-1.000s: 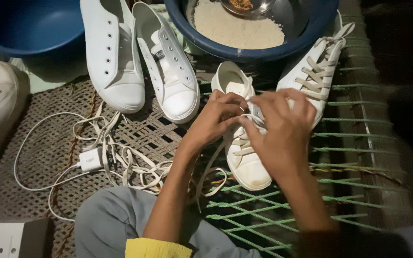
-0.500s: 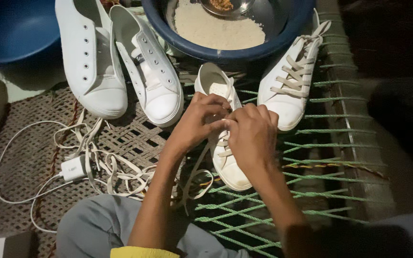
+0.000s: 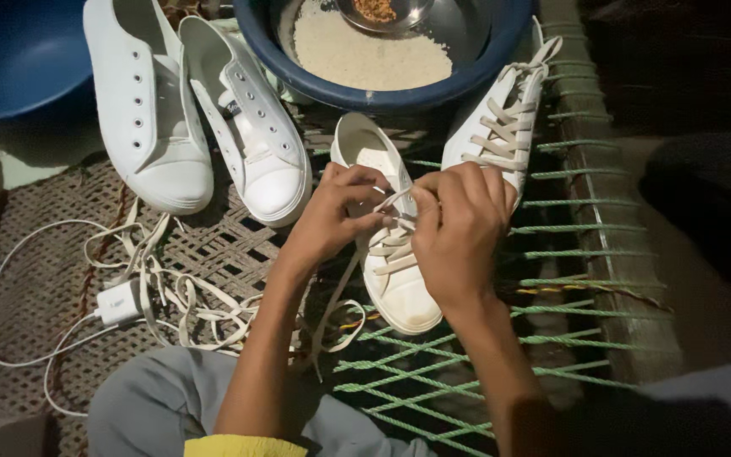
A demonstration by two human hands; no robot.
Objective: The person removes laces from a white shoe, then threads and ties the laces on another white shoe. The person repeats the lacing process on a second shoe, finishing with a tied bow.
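A white sneaker (image 3: pixel 403 288) lies toe toward me on a woven rope bed, partly laced. My left hand (image 3: pixel 336 216) pinches its cream shoelace (image 3: pixel 396 199) over the eyelets. My right hand (image 3: pixel 458 224) holds the same lace from the right side, fingers curled over the shoe's middle. The lace's loose end (image 3: pixel 332 317) trails down beside my left forearm. A fully laced white sneaker (image 3: pixel 501 127) rests just beyond my right hand.
Two unlaced white sneakers (image 3: pixel 150 110) (image 3: pixel 255 127) lie at the upper left. A blue basin (image 3: pixel 467 72) with white grain and a small metal bowl sits at the top. Loose laces (image 3: pixel 205 296) and a white charger (image 3: pixel 118 302) with cable lie left. Green ropes (image 3: pixel 568 254) stretch right.
The view has shifted, so everything sits a little further left and down. My right hand has pulled the lace up and to the right; my left hand stays pinched on it.
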